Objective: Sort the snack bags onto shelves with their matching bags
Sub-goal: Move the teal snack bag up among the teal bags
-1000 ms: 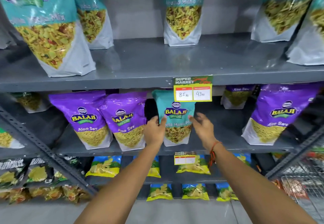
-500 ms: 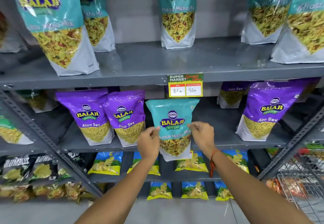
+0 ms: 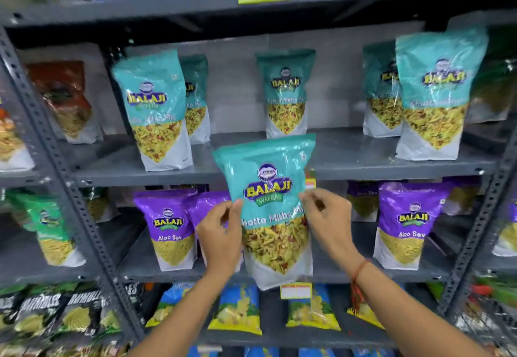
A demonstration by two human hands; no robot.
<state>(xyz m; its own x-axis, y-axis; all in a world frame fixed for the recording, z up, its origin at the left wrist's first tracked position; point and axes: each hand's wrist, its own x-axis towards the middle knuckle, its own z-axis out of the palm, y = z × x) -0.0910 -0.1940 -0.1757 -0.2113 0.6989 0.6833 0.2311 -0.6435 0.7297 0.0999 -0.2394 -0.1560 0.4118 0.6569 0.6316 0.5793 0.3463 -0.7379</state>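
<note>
A teal Khatta Mitha Mix bag [image 3: 268,205] is held upright in the air, in front of the grey shelf edge [image 3: 391,173]. My left hand [image 3: 221,238] grips its left side and my right hand [image 3: 328,224] grips its right side. Its top reaches the upper shelf, where matching teal bags stand: one at the left [image 3: 156,110], one in the middle [image 3: 285,94] and one at the right [image 3: 436,96]. Behind my hands, purple Aloo Sev bags stand on the lower shelf at the left [image 3: 167,228] and the right [image 3: 405,225].
A bare stretch of upper shelf [image 3: 235,152] lies between the left and middle teal bags. Perforated grey uprights [image 3: 70,189] frame the bay. Yellow and blue chip bags [image 3: 237,312] fill the shelf below; black bags [image 3: 56,309] and a green bag [image 3: 47,222] sit at the left.
Both hands have pulled the teal bag off the purple-bag shelf and lifted it towards the shelf above. The view has tilted upward, showing more of the upper shelves.
</note>
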